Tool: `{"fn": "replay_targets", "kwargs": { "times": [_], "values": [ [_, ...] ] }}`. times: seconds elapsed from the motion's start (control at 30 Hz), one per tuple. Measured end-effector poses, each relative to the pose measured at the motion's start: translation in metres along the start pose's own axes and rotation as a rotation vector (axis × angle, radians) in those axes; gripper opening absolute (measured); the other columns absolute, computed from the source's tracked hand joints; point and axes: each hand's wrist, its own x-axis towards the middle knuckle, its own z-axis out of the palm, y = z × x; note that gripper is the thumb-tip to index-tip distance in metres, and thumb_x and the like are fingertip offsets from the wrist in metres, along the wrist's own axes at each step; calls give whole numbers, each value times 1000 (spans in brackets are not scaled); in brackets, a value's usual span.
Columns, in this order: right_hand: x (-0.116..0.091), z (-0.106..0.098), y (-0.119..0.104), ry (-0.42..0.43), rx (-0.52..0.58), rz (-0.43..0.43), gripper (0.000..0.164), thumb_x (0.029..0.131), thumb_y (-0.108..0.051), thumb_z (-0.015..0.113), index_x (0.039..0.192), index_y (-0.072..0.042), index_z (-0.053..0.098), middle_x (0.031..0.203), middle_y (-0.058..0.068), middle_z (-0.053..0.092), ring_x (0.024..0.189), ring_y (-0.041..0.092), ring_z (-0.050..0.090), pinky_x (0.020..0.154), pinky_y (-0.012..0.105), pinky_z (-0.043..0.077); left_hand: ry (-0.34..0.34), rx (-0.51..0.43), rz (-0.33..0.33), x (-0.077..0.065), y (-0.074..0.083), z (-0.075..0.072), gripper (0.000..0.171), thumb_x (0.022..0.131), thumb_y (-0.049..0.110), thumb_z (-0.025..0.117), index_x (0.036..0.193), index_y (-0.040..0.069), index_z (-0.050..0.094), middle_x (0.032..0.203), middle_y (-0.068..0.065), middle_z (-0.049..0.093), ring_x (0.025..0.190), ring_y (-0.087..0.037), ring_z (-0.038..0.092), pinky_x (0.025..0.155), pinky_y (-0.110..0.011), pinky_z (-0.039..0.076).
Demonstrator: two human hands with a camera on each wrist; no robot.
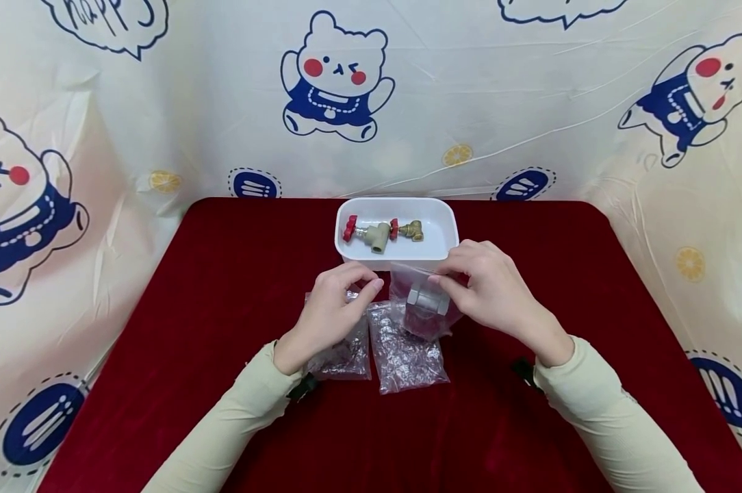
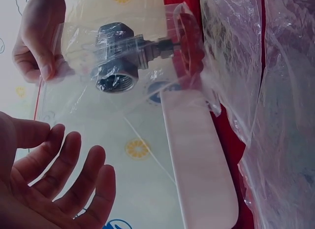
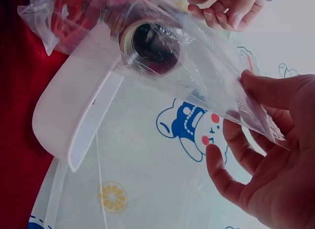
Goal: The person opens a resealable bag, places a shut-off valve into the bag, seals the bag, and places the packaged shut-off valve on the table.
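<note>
My right hand (image 1: 491, 284) pinches the upper edge of a clear plastic bag (image 3: 211, 91) between thumb and fingers. Inside hangs a grey metal valve (image 2: 118, 56) with a threaded opening and a red handwheel (image 2: 190, 44). The bag is held up just in front of the white tray (image 1: 397, 259). To its left, my left hand (image 1: 330, 305) is raised with loosely bent fingers, thumb close to the index finger, and holds nothing. In the left wrist view a small gap shows between those fingers (image 2: 74, 155) and the bag.
Two valves with red handwheels lie in the tray: a grey-green one (image 1: 377, 237) and a brass one (image 1: 413, 231). Two crinkled plastic bags (image 1: 408, 356) (image 1: 349, 359) lie on the dark red cloth (image 1: 235, 274) below my hands. A printed curtain (image 1: 420, 137) surrounds the table.
</note>
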Motion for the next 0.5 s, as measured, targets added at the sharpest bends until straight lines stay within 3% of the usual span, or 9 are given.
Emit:
{"fn": "replay_targets", "kwargs": {
  "times": [0.23,0.5],
  "values": [
    [-4,-4,4,65,35,98,10,83,-2,87,89,-9,82,85,1,73,79,16,60,75,40,45,-11,5,-5,1,0,1,10,103,13,70,99,9,78,100,1,73,94,-13,66,82,-41,57],
    [-6,-11,9,105,71,129,11,83,3,86,88,-7,81,81,0,72,76,17,59,69,39,44,-18,13,-5,1,-1,2,10,102,12,71,99,7,79,99,0,73,95,-14,68,84,-46,58]
  ]
}}
